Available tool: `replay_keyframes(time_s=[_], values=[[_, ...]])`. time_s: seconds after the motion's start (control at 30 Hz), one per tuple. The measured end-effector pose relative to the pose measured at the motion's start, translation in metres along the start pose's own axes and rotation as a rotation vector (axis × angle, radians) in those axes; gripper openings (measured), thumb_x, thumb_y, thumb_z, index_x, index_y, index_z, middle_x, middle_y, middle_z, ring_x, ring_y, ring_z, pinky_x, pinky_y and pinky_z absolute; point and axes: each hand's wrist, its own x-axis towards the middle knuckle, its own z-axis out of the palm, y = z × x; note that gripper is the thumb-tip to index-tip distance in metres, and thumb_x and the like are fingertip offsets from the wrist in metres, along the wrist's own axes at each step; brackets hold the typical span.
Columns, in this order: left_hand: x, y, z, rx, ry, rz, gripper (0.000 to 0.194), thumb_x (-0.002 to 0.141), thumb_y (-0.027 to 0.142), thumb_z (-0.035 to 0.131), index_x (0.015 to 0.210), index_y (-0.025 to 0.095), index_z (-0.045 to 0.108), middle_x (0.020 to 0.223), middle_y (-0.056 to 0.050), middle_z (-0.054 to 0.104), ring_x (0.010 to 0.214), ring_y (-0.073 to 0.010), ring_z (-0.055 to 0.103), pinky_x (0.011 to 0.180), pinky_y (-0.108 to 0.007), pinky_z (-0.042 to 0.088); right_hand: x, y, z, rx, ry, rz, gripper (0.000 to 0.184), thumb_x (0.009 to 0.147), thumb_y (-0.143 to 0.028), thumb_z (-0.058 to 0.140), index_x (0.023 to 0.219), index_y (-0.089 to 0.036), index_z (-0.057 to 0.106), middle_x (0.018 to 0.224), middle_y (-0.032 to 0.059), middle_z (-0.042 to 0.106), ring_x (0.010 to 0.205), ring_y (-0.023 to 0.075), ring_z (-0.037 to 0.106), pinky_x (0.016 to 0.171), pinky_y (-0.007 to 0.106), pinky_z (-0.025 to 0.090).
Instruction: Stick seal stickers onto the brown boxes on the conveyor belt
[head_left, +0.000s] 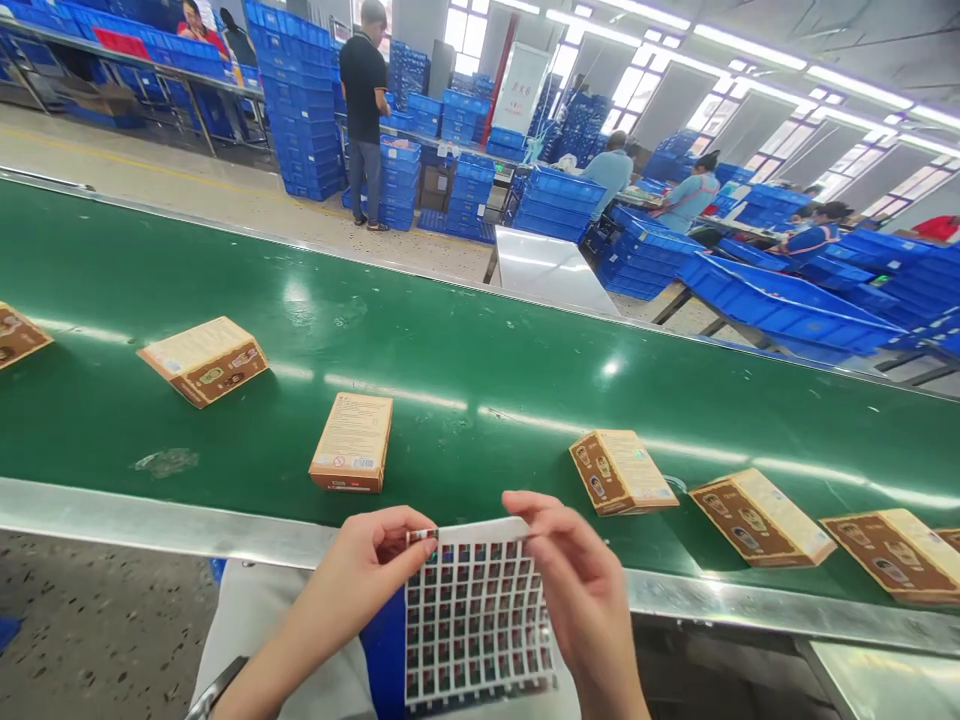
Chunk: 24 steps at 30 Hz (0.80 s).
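Note:
In front of me I see a white sheet of small dark stickers [480, 620], set in a tight grid and tilted upright over my lap. My left hand [379, 565] pinches its upper left corner between thumb and fingers. At the upper right corner, my right hand [581, 590] is closed with thumb and fingertips on the sheet's edge; whether a single sticker sits in them I cannot make out. Just beyond my hands, a brown and cream box [351, 440] lies on the green conveyor belt [465, 360].
More such boxes lie along the belt, among them one to the left [206, 360] and one to the right [622, 470]. A metal rail [150, 520] edges the belt. Across it stand stacked blue crates [296, 100], a white table [551, 270] and several people at work.

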Motion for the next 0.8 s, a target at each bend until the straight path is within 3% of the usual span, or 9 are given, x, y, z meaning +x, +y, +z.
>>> replay_keyframes(time_s=[0.1, 0.27, 0.37, 0.5, 0.6, 0.7, 0.8], values=[[-0.006, 0.000, -0.007, 0.144, -0.038, 0.016, 0.030, 0.079, 0.044, 0.060, 0.079, 0.016, 0.072, 0.069, -0.002, 0.066, 0.061, -0.0148, 0.054, 0.056, -0.024, 0.039, 0.006, 0.001, -0.007, 0.475, 0.224, 0.255, 0.021, 0.087, -0.050, 0.073, 0.090, -0.029, 0.071, 0.109, 0.0032, 0.073, 0.110, 0.0233, 0.065, 0.096, 0.041, 0.054], [-0.015, 0.002, -0.018, 0.286, -0.159, 0.176, 0.018, 0.081, 0.030, 0.061, 0.077, 0.021, 0.076, 0.080, -0.004, 0.072, 0.075, -0.0178, 0.063, 0.066, -0.025, 0.046, 0.013, -0.002, -0.002, 0.782, 0.167, 0.452, 0.025, 0.085, -0.048, 0.074, 0.104, -0.032, 0.070, 0.120, -0.0010, 0.069, 0.122, 0.0152, 0.059, 0.102, 0.030, 0.050], [-0.019, 0.003, -0.022, 0.307, -0.236, 0.268, 0.018, 0.086, 0.028, 0.062, 0.075, 0.022, 0.075, 0.079, -0.003, 0.071, 0.078, -0.0177, 0.064, 0.070, -0.025, 0.048, 0.012, -0.004, 0.005, 0.836, 0.139, 0.473, 0.023, 0.086, -0.046, 0.073, 0.104, -0.032, 0.070, 0.119, -0.0023, 0.069, 0.120, 0.0136, 0.059, 0.102, 0.028, 0.049], [-0.021, 0.000, -0.025, 0.373, -0.199, 0.392, 0.016, 0.090, 0.025, 0.063, 0.077, 0.023, 0.073, 0.083, -0.002, 0.068, 0.081, -0.0167, 0.062, 0.073, -0.025, 0.050, 0.014, -0.004, 0.009, 0.822, 0.154, 0.457, 0.023, 0.087, -0.048, 0.071, 0.101, -0.030, 0.070, 0.114, -0.0003, 0.070, 0.118, 0.0165, 0.062, 0.100, 0.032, 0.051], [-0.020, -0.008, -0.028, 0.477, -0.059, 0.516, 0.014, 0.090, 0.023, 0.063, 0.083, 0.028, 0.074, 0.104, -0.003, 0.068, 0.101, -0.0205, 0.060, 0.088, -0.030, 0.051, 0.019, -0.004, 0.011, 0.851, 0.180, 0.481, 0.023, 0.084, -0.046, 0.074, 0.100, -0.030, 0.070, 0.112, -0.0005, 0.071, 0.113, 0.0159, 0.064, 0.095, 0.030, 0.054], [-0.015, -0.015, -0.030, 0.624, 0.041, 0.622, 0.017, 0.092, 0.022, 0.062, 0.082, 0.028, 0.074, 0.139, -0.002, 0.058, 0.132, -0.0276, 0.045, 0.111, -0.046, 0.040, 0.025, -0.002, 0.013, 0.850, 0.233, 0.520, 0.023, 0.081, -0.045, 0.075, 0.097, -0.029, 0.071, 0.114, 0.0005, 0.070, 0.109, 0.0165, 0.065, 0.091, 0.029, 0.056], [-0.009, -0.015, -0.028, 0.745, 0.070, 0.653, 0.018, 0.093, 0.021, 0.062, 0.080, 0.024, 0.074, 0.153, -0.003, 0.048, 0.141, -0.0314, 0.038, 0.112, -0.051, 0.040, 0.035, 0.005, 0.012, 0.701, 0.282, 0.487, 0.027, 0.076, -0.047, 0.078, 0.094, -0.027, 0.072, 0.112, 0.0027, 0.071, 0.107, 0.0203, 0.065, 0.090, 0.033, 0.056]])
